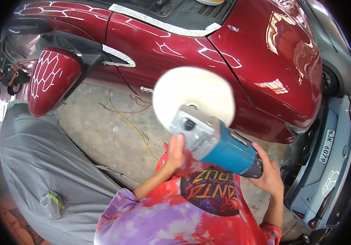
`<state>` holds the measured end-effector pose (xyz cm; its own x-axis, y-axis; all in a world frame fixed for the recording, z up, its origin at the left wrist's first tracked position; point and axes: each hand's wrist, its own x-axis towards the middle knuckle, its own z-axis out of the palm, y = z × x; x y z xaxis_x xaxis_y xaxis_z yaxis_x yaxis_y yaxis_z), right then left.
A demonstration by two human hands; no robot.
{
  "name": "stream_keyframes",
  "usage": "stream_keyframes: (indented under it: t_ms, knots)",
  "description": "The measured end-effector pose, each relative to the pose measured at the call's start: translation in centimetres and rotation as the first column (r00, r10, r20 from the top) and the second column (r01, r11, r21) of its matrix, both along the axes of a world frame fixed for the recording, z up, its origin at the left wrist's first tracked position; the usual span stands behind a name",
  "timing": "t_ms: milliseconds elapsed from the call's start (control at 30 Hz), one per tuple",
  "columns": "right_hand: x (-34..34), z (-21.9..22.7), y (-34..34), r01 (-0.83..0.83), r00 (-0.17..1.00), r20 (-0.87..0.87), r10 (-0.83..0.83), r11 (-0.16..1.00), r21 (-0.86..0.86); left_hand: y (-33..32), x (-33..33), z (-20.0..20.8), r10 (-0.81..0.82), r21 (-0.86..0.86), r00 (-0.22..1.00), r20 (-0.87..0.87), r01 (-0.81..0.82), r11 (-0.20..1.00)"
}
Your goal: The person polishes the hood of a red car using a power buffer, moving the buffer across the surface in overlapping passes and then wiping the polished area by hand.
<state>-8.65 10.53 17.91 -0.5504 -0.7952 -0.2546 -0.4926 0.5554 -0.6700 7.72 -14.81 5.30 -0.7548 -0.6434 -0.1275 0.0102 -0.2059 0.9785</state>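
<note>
Both my hands hold a teal and grey power polisher (228, 151) in front of my chest. My left hand (176, 152) grips the side of its grey metal head. Around the dark rear end of the body, my right hand (270, 173) is closed. A large round cream-white polishing pad (193, 92) sits on the polisher and looks slightly blurred. Behind the pad is the glossy dark red car (155, 53); whether the pad touches its side panel I cannot tell. White masking tape (159, 22) lines the car's upper edge.
A red side mirror (55, 79) juts out at the left. Below it, a grey cover (53, 163) drapes a large form, with a crumpled plastic bag (53, 204) on top. A yellow cord (128, 122) crosses the concrete floor. A light blue car (326, 159) stands close at right.
</note>
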Motion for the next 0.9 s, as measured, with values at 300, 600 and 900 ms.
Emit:
stream_keyframes:
  t_ms: [300, 600, 900]
  knots:
    - [1.1, -1.8, 4.9, 0.282, 0.958, 0.047, -0.281, 0.959, -0.021, 0.9, -5.0, 3.9, -0.365, -0.184, 0.916, -0.167, 0.335, 0.924]
    - [0.7, -3.8, -8.2, 0.033, 0.990, 0.142, 0.005, 0.965, -0.260, -6.8, -1.3, 5.9, 0.375, -0.020, 0.925, -0.066, -0.377, 0.926]
    - [2.4, -0.8, -8.7, 0.117, 0.848, 0.521, 0.097, 0.925, -0.362, -9.1, -2.9, 14.6, 0.401, -0.478, 0.915, -0.036, -0.368, 0.797]
